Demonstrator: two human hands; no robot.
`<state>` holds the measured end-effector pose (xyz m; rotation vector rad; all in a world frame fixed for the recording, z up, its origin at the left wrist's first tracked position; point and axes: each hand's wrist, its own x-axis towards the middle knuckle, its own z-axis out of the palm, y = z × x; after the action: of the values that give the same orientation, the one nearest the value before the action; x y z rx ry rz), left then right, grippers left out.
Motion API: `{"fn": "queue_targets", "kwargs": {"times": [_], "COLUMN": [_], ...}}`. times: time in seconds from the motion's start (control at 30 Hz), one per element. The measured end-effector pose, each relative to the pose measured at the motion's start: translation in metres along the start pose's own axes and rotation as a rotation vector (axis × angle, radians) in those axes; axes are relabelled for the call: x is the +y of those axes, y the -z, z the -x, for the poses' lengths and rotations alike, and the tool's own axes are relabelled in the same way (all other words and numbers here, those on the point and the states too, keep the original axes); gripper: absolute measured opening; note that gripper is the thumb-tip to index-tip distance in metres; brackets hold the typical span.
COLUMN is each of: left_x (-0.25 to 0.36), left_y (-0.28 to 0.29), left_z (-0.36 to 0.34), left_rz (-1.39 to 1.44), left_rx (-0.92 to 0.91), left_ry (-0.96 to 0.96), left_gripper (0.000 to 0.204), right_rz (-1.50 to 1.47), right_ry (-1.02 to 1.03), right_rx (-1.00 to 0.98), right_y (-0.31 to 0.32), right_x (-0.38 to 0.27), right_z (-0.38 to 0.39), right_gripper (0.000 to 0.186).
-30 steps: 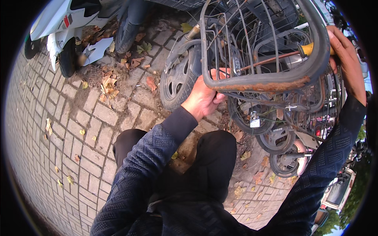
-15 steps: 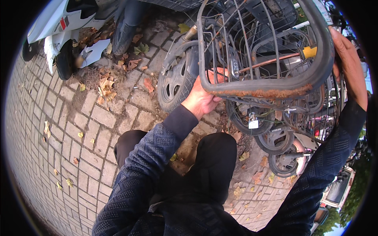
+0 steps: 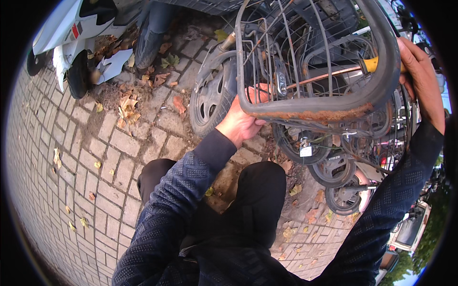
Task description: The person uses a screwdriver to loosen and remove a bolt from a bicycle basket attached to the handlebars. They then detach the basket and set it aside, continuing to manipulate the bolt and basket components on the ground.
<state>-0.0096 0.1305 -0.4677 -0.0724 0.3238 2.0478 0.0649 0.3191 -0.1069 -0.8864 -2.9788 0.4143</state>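
My right hand [image 3: 423, 78] is outside the right rim of a rusty wire bicycle basket [image 3: 310, 107], closed on the handle of a screwdriver [image 3: 370, 65]. Its yellow handle passes behind the thick black rim, and its long, coppery-looking shaft runs left across the inside of the basket. The tip reaches a small shiny metal fitting [image 3: 280, 80] by the left wires. My left hand [image 3: 241, 119] is at the basket's near left corner, fingers bent behind the rim and wires close to that fitting. What those fingers grip is hidden.
A wheel with a black tyre [image 3: 210, 100] stands left of the basket. Several more wheels [image 3: 341, 195] and cables crowd below and right. A white scooter [image 3: 71, 28] is at the far left. Fallen leaves [image 3: 128, 109] lie on the brick paving [image 3: 105, 190].
The basket has shifted slightly left, and my left hand with it. More of the screwdriver's yellow handle shows beyond the rim, by my right hand. Both hands keep their places on the work.
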Motion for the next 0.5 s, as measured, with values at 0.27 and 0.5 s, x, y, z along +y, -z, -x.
{"fn": "queue_targets", "kwargs": {"times": [0.27, 0.5], "left_x": [0.002, 0.002], "left_y": [-0.006, -0.003], "left_z": [0.007, 0.007], "left_rz": [-0.012, 0.048], "left_rx": [0.066, 0.001], "left_ry": [0.009, 0.05], "left_gripper": [0.009, 0.007], "right_rz": [-0.174, -0.16], "right_ry": [0.167, 0.314], "right_rx": [-0.002, 0.016], "right_y": [-0.004, -0.005], "right_x": [-0.006, 0.003], "right_z": [0.002, -0.003], "right_gripper": [0.052, 0.057]}}
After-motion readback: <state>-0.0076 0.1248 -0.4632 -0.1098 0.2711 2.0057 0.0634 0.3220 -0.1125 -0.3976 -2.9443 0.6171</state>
